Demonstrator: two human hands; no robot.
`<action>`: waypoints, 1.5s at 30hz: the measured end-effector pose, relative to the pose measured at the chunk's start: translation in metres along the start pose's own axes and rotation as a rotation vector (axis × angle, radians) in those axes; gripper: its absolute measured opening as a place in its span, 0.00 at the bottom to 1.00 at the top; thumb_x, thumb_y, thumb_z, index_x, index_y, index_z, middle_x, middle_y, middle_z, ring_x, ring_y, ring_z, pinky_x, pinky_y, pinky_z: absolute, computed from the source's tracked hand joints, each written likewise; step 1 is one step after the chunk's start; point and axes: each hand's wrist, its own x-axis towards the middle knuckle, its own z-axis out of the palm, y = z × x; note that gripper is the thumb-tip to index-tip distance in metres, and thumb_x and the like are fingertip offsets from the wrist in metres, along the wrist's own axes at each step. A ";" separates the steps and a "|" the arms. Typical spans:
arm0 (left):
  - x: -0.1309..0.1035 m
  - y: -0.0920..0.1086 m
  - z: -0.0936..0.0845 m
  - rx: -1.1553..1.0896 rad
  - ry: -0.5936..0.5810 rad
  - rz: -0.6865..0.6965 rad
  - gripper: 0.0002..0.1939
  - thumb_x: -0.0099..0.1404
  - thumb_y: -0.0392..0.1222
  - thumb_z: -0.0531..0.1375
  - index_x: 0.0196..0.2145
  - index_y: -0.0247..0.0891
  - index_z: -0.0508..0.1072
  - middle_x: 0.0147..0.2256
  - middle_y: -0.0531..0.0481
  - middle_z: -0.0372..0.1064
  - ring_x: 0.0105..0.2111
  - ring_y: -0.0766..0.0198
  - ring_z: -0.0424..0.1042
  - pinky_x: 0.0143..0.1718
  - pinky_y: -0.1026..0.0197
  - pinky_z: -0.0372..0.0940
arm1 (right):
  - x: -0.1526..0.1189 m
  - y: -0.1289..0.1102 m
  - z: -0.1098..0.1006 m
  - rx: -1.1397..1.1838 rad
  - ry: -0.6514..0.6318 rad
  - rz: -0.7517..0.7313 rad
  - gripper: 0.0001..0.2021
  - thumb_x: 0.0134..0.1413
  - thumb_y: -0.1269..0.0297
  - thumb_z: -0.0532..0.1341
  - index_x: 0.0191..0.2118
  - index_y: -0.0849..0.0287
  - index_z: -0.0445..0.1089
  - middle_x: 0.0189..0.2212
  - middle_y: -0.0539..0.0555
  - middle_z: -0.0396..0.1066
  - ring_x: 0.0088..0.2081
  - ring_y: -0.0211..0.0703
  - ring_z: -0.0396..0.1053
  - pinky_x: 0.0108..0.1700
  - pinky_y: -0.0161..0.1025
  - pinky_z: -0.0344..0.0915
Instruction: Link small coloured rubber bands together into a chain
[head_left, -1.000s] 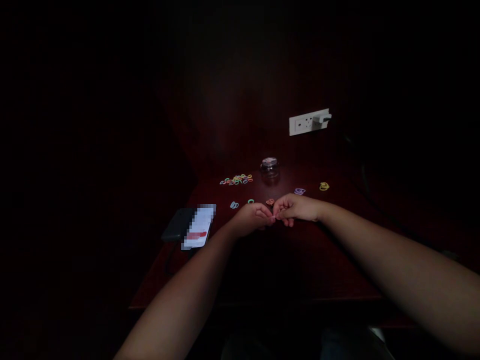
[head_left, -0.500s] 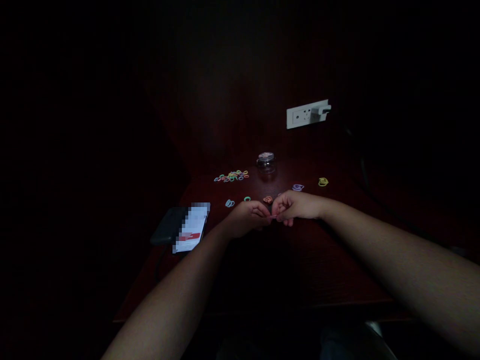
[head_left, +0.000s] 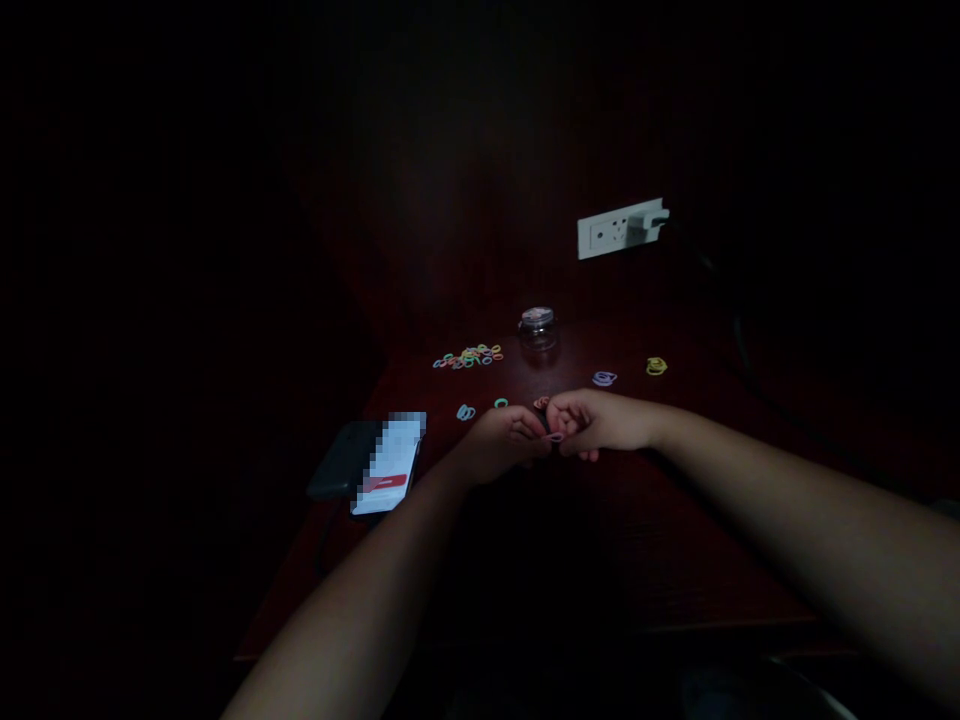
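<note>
Above the dark table (head_left: 675,560), both hands' fingers (head_left: 556,437) pinch a pink band (head_left: 555,437) (phone (head_left: 394,465) text unreadable).

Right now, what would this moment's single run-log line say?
left hand: holds thin pink loop; right hand: holds same loop; just beyond: small orange band cluster; farther back: clear round lidded jar

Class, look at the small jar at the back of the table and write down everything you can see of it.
The jar is small, squat and round, with clear walls that look like plastic or glass. Its pale lid is on, with faint reddish marks on top. It stands upright on the dark red table, right of the pile of mixed-colour bands. Only the table seems to touch it. Any contents are too dim to tell.
</note>
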 end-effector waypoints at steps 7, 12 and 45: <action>0.001 0.001 0.000 0.029 0.009 -0.011 0.12 0.50 0.39 0.65 0.30 0.32 0.67 0.24 0.52 0.69 0.22 0.72 0.67 0.23 0.70 0.62 | -0.002 -0.002 0.000 -0.091 0.019 0.013 0.09 0.44 0.64 0.63 0.28 0.61 0.63 0.17 0.45 0.65 0.17 0.31 0.64 0.20 0.30 0.62; 0.001 0.000 -0.001 0.019 -0.010 -0.007 0.12 0.50 0.39 0.65 0.30 0.32 0.67 0.24 0.52 0.68 0.22 0.73 0.67 0.23 0.70 0.62 | -0.002 -0.001 -0.002 -0.108 0.020 0.004 0.09 0.46 0.63 0.62 0.29 0.62 0.61 0.18 0.45 0.65 0.17 0.30 0.63 0.20 0.29 0.61; 0.001 0.001 -0.002 0.048 -0.053 -0.017 0.11 0.52 0.42 0.64 0.31 0.32 0.69 0.26 0.52 0.69 0.23 0.74 0.65 0.24 0.70 0.59 | -0.004 -0.004 -0.004 -0.043 -0.053 -0.020 0.03 0.49 0.70 0.57 0.31 0.62 0.60 0.25 0.48 0.68 0.19 0.28 0.64 0.21 0.28 0.63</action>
